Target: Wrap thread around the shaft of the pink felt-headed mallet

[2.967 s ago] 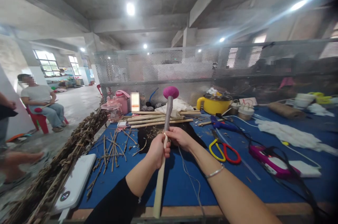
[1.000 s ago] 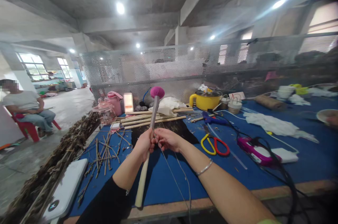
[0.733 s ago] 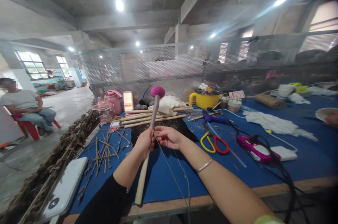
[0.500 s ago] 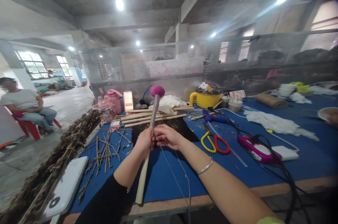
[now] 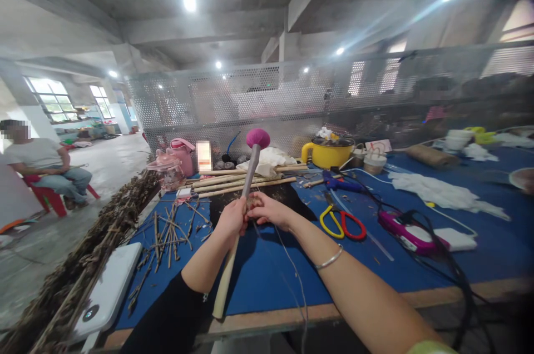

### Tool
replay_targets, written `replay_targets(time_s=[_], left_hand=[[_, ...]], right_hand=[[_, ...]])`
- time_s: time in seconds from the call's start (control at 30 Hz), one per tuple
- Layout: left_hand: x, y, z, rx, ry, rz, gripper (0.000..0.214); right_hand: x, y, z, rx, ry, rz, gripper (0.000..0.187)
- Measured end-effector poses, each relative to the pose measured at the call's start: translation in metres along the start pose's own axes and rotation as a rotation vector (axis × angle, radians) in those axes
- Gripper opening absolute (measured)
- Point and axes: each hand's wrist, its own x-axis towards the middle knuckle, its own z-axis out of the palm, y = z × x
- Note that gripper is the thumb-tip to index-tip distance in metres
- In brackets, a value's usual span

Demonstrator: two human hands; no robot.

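Observation:
My left hand is closed around a wooden stick that slants up and away from me. Above the hand, grey wrapping covers the stick, and a magenta yarn ball sits at its top end. Close against the stick's right side, my right hand has its fingers curled and pinched, partly hiding what they hold. Thin grey yarn trails from the right hand down over the table's front edge.
Scissors, a blue glue gun and a magenta device with cables lie to the right. Several dry twigs and a white power bank are at left. Behind stand wooden sticks and a yellow pot. A person sits far left.
The stick with its magenta ball has shifted slightly right and up in view. My right fingers have moved a little up around the stick, and the yarn strand nearer the stick is now blurred.

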Motion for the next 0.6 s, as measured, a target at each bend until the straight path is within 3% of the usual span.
replay_targets(time_s=[0.13, 0.37, 0.5, 0.6], left_hand=[[0.001, -0.001, 0.001, 0.101, 0.001, 0.026, 0.029], [0.005, -0.007, 0.001, 0.177, 0.011, 0.042, 0.030], [0.005, -0.006, 0.001, 0.157, 0.027, 0.022, 0.029], [0.002, -0.002, 0.001, 0.126, 0.013, 0.002, 0.029]], right_hand=[[-0.001, -0.001, 0.011, 0.310, -0.038, -0.077, 0.054], [0.000, 0.001, 0.016, 0.145, 0.111, 0.054, 0.062], [0.005, 0.003, 0.011, 0.052, 0.243, 0.057, 0.043], [0.006, -0.001, 0.006, -0.012, 0.219, 0.068, 0.017]])
